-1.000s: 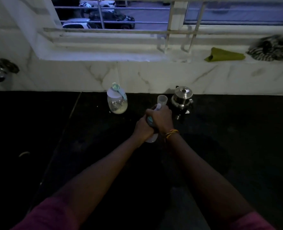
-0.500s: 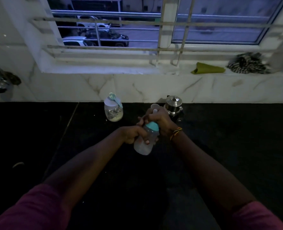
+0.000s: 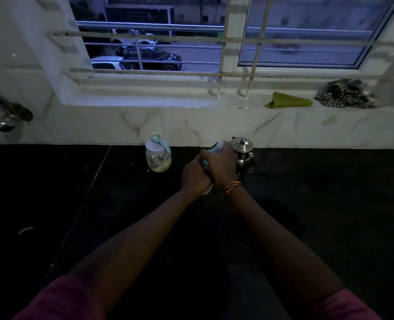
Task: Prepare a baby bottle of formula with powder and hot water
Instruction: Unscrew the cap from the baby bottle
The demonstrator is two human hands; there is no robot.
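Note:
Both hands hold the baby bottle [image 3: 207, 190] over the dark counter; only its pale bottom below my wrists and a bit of teal collar between the hands show. My left hand [image 3: 195, 175] grips the bottle's body. My right hand [image 3: 221, 166] grips its upper part, covering the cap. To the left stands the formula jar [image 3: 158, 158], lid on, with a teal scoop [image 3: 160, 140] lying on the lid. A steel kettle [image 3: 242, 149] stands just behind my right hand.
The black counter [image 3: 307, 204] runs to a marble backsplash. A tap [image 3: 5, 112] sticks out at the far left. On the window sill lie a green cloth [image 3: 288, 103] and a striped cloth [image 3: 344, 94].
Half a second ago the bottle hung tilted with its body showing below the hands; now both hands close around it and hide most of it. The view has tipped upward.

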